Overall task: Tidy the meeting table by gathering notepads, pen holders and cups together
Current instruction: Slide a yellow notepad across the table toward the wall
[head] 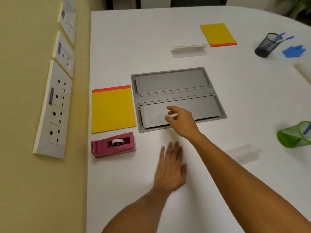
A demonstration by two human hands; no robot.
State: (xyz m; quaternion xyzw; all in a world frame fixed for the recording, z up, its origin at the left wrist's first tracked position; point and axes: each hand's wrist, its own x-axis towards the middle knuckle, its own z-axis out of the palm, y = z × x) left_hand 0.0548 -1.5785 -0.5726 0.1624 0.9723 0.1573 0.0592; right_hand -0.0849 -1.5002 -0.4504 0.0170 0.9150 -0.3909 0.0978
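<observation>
Over the grey cable hatch (176, 98), the right hand (182, 121) reaches empty, fingers loosely spread, toward the near yellow notepad (112, 111); the left hand (171, 170) rests flat, steadying.

Soft, even room light — the white desk (235, 101) shows only faint shadows. Motion blur smears the green pen holder (294, 134) at the right edge, and wide-angle distortion bends the wall sockets (55, 108).

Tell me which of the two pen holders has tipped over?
The green mesh pen holder at the right edge lies on its side. The black mesh pen holder farther back stands upright with blue pens in it.
</observation>
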